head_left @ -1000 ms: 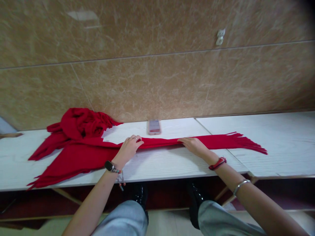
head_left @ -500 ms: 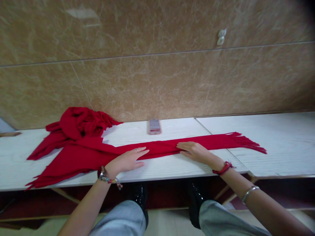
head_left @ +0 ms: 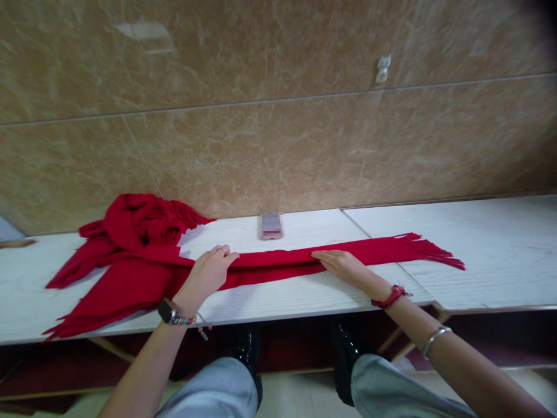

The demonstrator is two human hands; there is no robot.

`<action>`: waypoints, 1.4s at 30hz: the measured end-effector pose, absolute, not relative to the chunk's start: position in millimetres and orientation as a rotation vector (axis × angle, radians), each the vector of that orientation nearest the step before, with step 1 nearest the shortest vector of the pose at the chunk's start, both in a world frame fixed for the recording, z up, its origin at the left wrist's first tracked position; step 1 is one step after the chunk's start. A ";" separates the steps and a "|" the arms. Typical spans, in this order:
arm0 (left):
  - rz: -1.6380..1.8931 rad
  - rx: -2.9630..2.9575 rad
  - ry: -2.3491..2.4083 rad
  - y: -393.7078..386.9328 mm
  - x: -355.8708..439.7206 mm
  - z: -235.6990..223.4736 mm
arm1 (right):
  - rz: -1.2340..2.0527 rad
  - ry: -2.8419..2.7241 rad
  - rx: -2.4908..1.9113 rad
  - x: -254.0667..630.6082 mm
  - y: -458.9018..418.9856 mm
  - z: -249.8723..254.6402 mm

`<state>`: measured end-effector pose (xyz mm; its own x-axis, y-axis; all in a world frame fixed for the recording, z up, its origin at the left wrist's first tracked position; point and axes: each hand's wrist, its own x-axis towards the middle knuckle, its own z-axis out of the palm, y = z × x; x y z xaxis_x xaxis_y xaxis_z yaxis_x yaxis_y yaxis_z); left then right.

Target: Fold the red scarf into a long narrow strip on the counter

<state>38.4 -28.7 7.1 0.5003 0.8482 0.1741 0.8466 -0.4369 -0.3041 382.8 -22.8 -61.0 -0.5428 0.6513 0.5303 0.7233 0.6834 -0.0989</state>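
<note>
A red fringed scarf (head_left: 270, 258) lies lengthwise on a white wood-grain bench top, folded into a narrow strip. My left hand (head_left: 209, 273) is closed on its upper layer left of the middle, thumb and fingers pinching the cloth, and a raised fold runs from there toward the right. Lying on the strip further right, my right hand (head_left: 342, 266) has its fingers stretched out together and pressed on the fabric. Fringe spreads out at the scarf's right end. To the left the cloth widens and joins a crumpled red heap (head_left: 141, 223) against the wall.
A phone (head_left: 271, 226) lies behind the scarf, near the brown marbled wall (head_left: 261, 151). The white bench top (head_left: 500, 255) extends to the right, with a seam across it. Below its front edge are dark open compartments and my black shoes (head_left: 247, 348). A small white fixture (head_left: 383, 68) sits on the wall.
My left hand has gone from lying flat on the scarf to pinching its upper layer, shifting slightly left and lifting a fold. My right hand stays at nearly the same spot.
</note>
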 end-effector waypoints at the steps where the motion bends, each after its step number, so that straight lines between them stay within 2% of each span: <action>1: 0.033 -2.458 -1.350 -32.3 37.6 7.9 | -0.143 -2.338 -1.056 382.9 -23.6 -61.0; 5: 0.139 -2.667 -1.193 -42.3 39.2 1.9 | -0.073 -2.390 -0.995 384.2 -26.6 -62.5; 10: 0.031 -2.452 -1.298 -37.9 47.2 -2.6 | -0.191 -2.440 -0.981 384.4 -24.7 -63.5; 16: 0.116 -2.464 -1.356 -25.5 42.2 -12.6 | -0.324 -2.451 -0.932 370.5 -21.7 -57.4; 23: -0.260 -2.380 -1.382 -30.8 40.6 10.5 | -0.207 -2.400 -1.091 367.4 -20.4 -59.8; 27: -0.008 -2.779 -1.274 -34.7 37.7 2.2 | -0.069 -2.431 -1.006 373.5 -24.1 -60.0; 29: 0.075 -2.773 -1.359 -33.5 35.6 -6.8 | -0.063 -2.481 -0.932 374.4 -25.7 -60.2; 42: 0.035 -2.715 -1.407 -31.0 26.8 -4.0 | -0.115 -2.477 -0.864 374.1 -28.9 -60.0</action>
<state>26.8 -31.0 -4.0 0.5769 0.8166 0.0178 0.8147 -0.5737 -0.0845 374.1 -28.9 -60.0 -0.6673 0.5587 0.4924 0.6021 0.7939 -0.0848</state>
